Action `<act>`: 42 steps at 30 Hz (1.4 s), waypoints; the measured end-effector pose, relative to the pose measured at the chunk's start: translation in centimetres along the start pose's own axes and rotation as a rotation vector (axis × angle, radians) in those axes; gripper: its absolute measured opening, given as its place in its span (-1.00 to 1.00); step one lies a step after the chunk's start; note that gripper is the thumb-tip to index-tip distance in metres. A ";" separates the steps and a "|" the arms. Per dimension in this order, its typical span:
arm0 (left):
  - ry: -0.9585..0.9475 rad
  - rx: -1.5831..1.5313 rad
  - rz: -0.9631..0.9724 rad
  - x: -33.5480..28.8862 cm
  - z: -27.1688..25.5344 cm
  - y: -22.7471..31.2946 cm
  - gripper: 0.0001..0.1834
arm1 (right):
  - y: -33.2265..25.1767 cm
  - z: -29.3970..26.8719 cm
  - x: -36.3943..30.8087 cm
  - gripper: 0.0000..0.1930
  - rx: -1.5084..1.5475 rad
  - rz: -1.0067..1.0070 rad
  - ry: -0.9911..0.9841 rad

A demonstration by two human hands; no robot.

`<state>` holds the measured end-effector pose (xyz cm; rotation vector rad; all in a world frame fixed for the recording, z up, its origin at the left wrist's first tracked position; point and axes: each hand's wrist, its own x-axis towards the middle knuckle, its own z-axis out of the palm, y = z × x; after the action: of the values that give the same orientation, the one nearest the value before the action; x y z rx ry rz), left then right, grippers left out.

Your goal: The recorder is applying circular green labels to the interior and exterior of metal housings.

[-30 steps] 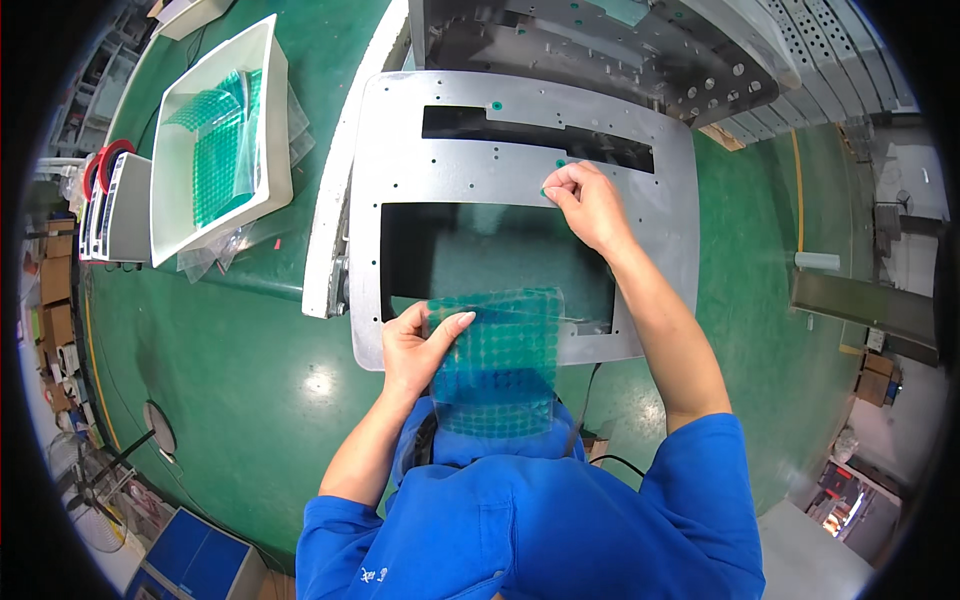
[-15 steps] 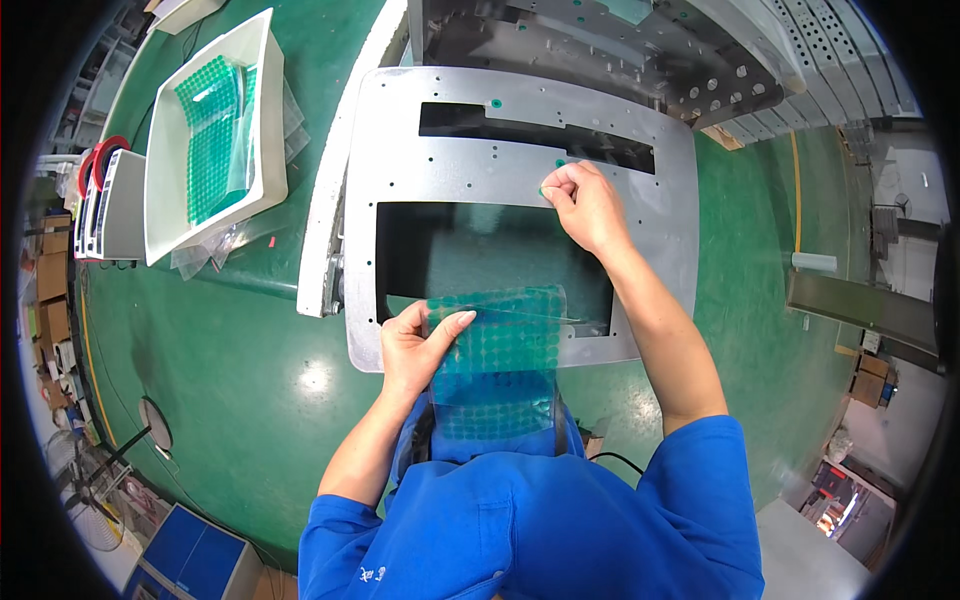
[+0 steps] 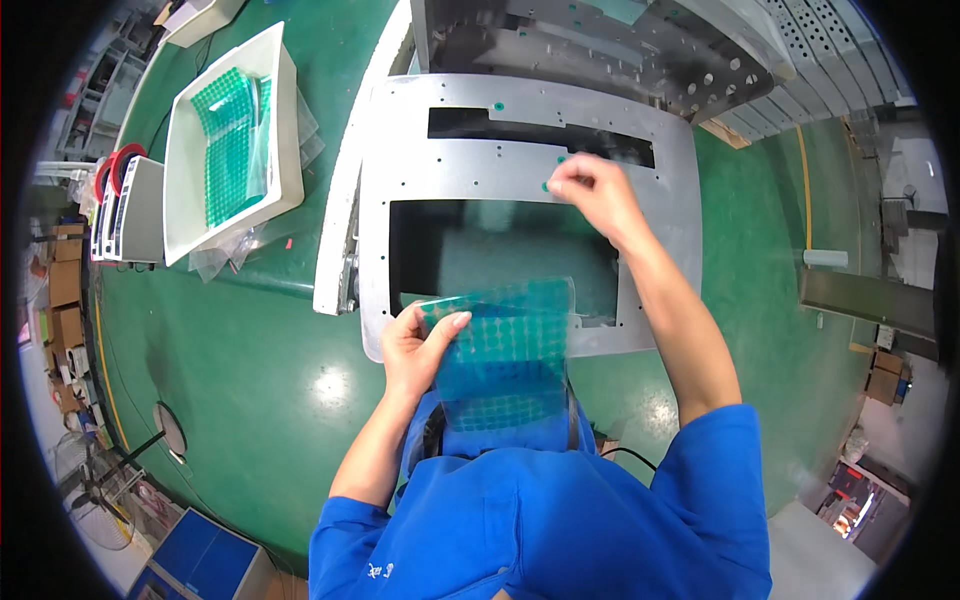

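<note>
My left hand (image 3: 415,350) grips the left edge of a clear sheet (image 3: 505,350) bearing rows of green round stickers, thumb on top and fingers behind. The sheet hangs over my lap and the near edge of a silver metal panel (image 3: 415,170). That panel has a large rectangular cutout, a narrow slot and several small holes. Above the strip between slot and cutout is my right hand (image 3: 600,195), its fingers curled closed with nothing visible in them. By its fingertips a green dot (image 3: 546,187) sits on the panel; another green dot (image 3: 499,106) lies above the slot.
At the left, a white bin (image 3: 290,150) holds more green sticker sheets (image 3: 228,150), with clear plastic beside it. Rolls with red rims (image 3: 122,165) stand to its left. A large metal housing (image 3: 590,45) rises behind the panel. A round-based stand (image 3: 170,430) is on the green floor.
My right hand has drawn slightly right from the panel spot, and the green dot there now shows beside the fingertips. The view has shifted a little; my left hand still holds the sheet.
</note>
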<state>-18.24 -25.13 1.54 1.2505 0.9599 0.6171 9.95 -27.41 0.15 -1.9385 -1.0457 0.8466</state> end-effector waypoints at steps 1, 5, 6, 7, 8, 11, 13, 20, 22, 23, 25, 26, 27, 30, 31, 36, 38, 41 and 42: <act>0.002 -0.039 0.033 -0.3 -0.1 0.3 -0.88 | -1.9 0.0 -2.3 -0.81 0.262 0.010 -0.116; -0.093 -0.018 0.140 -1.0 -0.4 0.2 -0.91 | -5.8 -0.4 -9.9 -0.84 0.175 -0.175 -0.299; -0.123 -0.011 0.170 -1.0 0.0 0.4 -0.90 | -5.8 -0.3 -10.7 -0.86 0.196 -0.122 -0.297; -0.131 -0.053 0.121 -1.2 0.4 0.7 -0.90 | -5.7 -0.3 -11.5 -0.87 0.213 -0.090 -0.246; -0.163 -0.016 0.127 -1.1 0.7 0.7 -0.90 | -5.2 -0.1 -12.3 -0.89 0.231 -0.058 -0.194; -0.257 0.072 0.149 -0.5 1.4 0.4 -0.90 | -3.6 0.7 -14.5 -0.91 0.269 -0.057 -0.007; -0.303 0.084 0.121 -0.2 1.9 0.1 -0.90 | -2.5 1.1 -15.5 -0.92 0.199 -0.152 0.116; -0.416 0.060 0.007 0.4 3.9 -0.6 -0.91 | -1.1 0.8 -17.9 -0.91 0.104 0.021 0.131; -0.440 0.062 0.003 0.6 4.3 -0.6 -0.91 | -1.4 0.4 -17.9 -0.92 0.207 0.070 0.183; -0.451 0.069 -0.004 0.7 4.4 -0.5 -0.91 | -1.6 0.3 -17.9 -0.92 0.259 0.093 0.207; -0.458 0.056 -0.031 0.7 4.7 -0.2 -0.91 | -1.3 0.4 -18.2 -0.92 0.202 0.035 0.233; -0.453 0.039 -0.054 0.7 4.9 0.0 -0.91 | -1.2 0.5 -18.2 -0.93 0.173 0.005 0.244; -0.449 0.021 -0.077 0.8 5.0 0.1 -0.90 | -1.0 0.5 -18.1 -0.93 0.048 -0.089 0.287; -0.388 0.006 -0.120 1.0 5.4 -0.1 -0.89 | -0.3 0.2 -17.3 -0.95 -0.098 -0.202 0.405; -0.368 -0.004 -0.114 1.1 5.4 -0.3 -0.89 | 0.3 -0.6 -16.7 -0.95 0.007 -0.126 0.445; -0.322 0.004 -0.129 1.5 5.0 -1.5 -0.88 | 4.8 -4.6 -13.5 -0.95 0.012 0.228 0.417; -0.312 -0.027 -0.138 1.4 4.9 -1.5 -0.88 | 5.3 -5.1 -12.9 -0.94 -0.079 0.244 0.395; -0.310 -0.070 -0.140 1.4 4.8 -1.7 -0.88 | 5.5 -5.2 -12.4 -0.94 -0.142 0.235 0.371; -0.314 -0.084 -0.139 1.5 4.8 -1.8 -0.88 | 5.7 -5.1 -12.3 -0.94 -0.154 0.222 0.378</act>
<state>-13.58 -26.73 -0.46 1.1544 0.7430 0.3359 10.74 -41.85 0.19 -2.2641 -0.6960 0.4943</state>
